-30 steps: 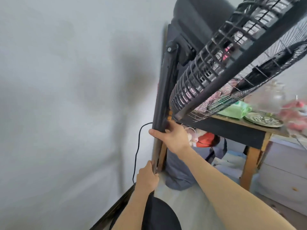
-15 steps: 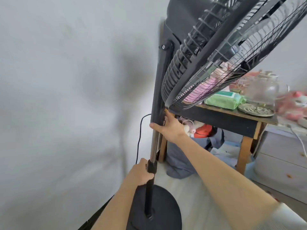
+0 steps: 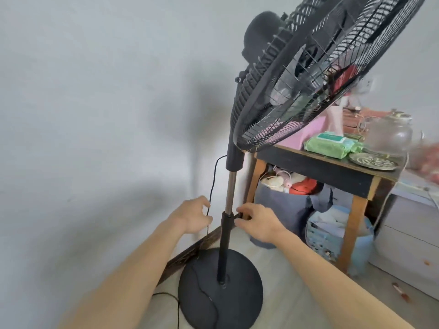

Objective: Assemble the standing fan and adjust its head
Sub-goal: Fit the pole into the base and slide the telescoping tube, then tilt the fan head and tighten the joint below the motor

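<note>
Two bare forearms reach forward above the floor. One round black plastic base [image 3: 242,300] stands on the floor by the wall. The left hand [image 3: 192,216] sits just left of the black lower pole [image 3: 223,248], fingers curled beside one thin black power cord [image 3: 212,181]; whether it grips the cord I cannot tell. The right hand [image 3: 257,222] pinches the one small black knob [image 3: 237,216] at the pole's collar. Above, one chrome inner tube [image 3: 230,191] carries one tilted black wire-caged fan head [image 3: 308,79], its lower rim near the left edge of the dark wooden worktop [image 3: 316,167].

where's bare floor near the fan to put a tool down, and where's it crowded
Bare pale floor runs between the round black fan base and the right forearm, and again past the wooden table leg beside the white drawers. Crowded: under the table, a grey fabric bag and blue basket fill the gap.
</note>
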